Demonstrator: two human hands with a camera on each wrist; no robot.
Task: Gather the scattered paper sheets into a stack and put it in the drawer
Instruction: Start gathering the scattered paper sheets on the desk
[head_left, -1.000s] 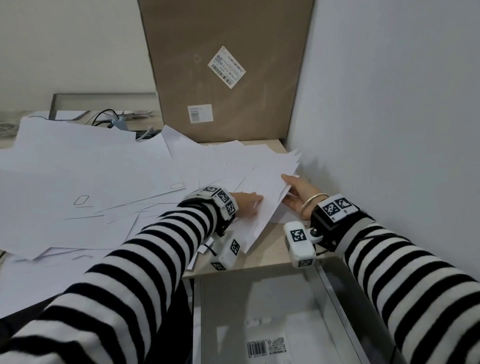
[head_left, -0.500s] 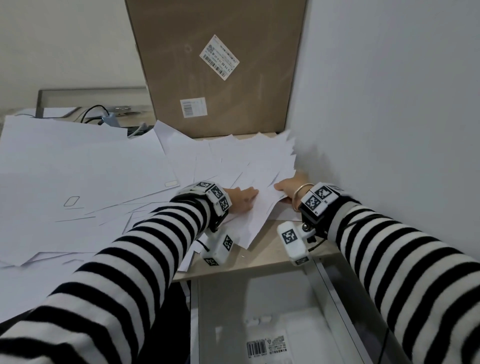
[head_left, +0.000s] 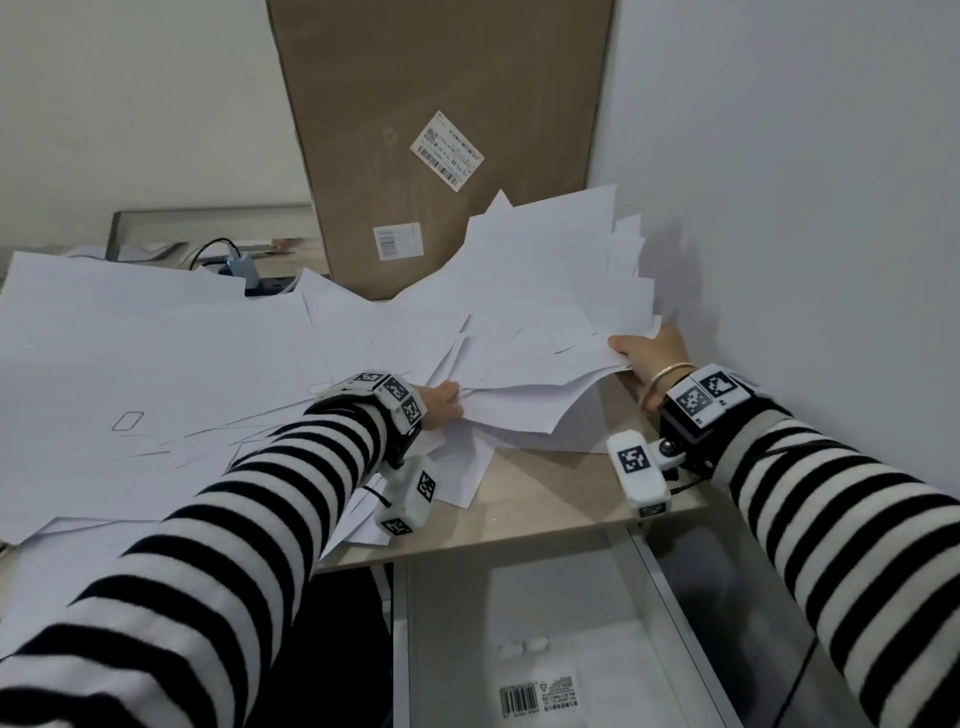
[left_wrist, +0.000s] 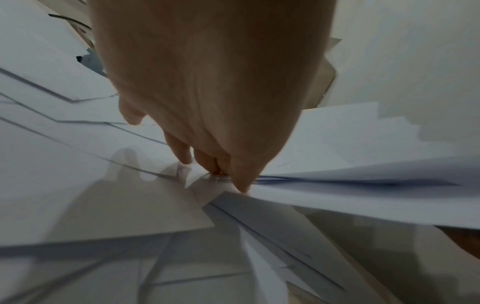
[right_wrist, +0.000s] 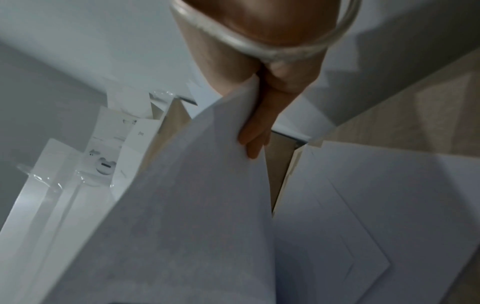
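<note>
Lifted off the desk (head_left: 545, 514) since before, paper sheets (head_left: 545, 312) hide both gripping hands' fingers: left hand (head_left: 441, 405), right hand (head_left: 644, 353).

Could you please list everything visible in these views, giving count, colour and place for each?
lifted sheets: many, white, fanned and raised at the desk's right end
loose sheets: many, white, spread over the desk's left and middle
desk: one, light wood, under the sheets
drawer: one, grey, open below the desk's front edge
cardboard box: one, brown, upright at the back
bracelet: one, silver, right wrist
left hand: grips the bundle's left edge
right hand: grips its right edge, fingers underneath
</note>
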